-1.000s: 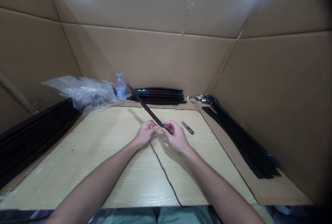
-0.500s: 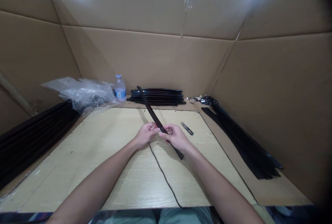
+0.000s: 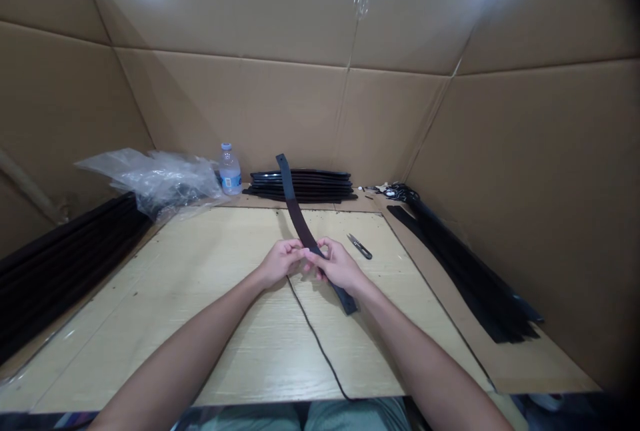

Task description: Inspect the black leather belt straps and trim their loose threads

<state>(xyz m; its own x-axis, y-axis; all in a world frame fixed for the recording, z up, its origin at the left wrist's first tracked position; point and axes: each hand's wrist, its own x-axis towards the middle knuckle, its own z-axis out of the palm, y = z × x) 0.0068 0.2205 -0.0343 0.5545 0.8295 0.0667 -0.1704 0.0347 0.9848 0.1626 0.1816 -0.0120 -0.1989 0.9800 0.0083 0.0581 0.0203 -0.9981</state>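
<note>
A long dark strip (image 3: 299,219), slightly curved with a small hole near its far end, is held up over the tabletop (image 3: 225,338). My left hand (image 3: 283,261) pinches it near the middle from the left side. On the other side my right hand (image 3: 337,263) grips the same stretch, thumb on top. The strip's near end sticks out below my right hand. A thin black cord (image 3: 315,338) runs from beneath my left hand to the table's front edge. Whether the cord is joined to the strip is hidden by my fingers.
Thread snips (image 3: 360,246) lie right of my hands. Behind stand a stack of dark strips (image 3: 320,184), a water bottle (image 3: 231,171) and crumpled clear plastic (image 3: 165,178). More dark strips lie along the left (image 3: 65,264) and right (image 3: 465,271). Cardboard walls (image 3: 225,98) surround the table.
The strip has been turned about its length, so its broad face now shows instead of its narrow edge. Its far end has shifted a little right and up. Both hands stay nearly in place.
</note>
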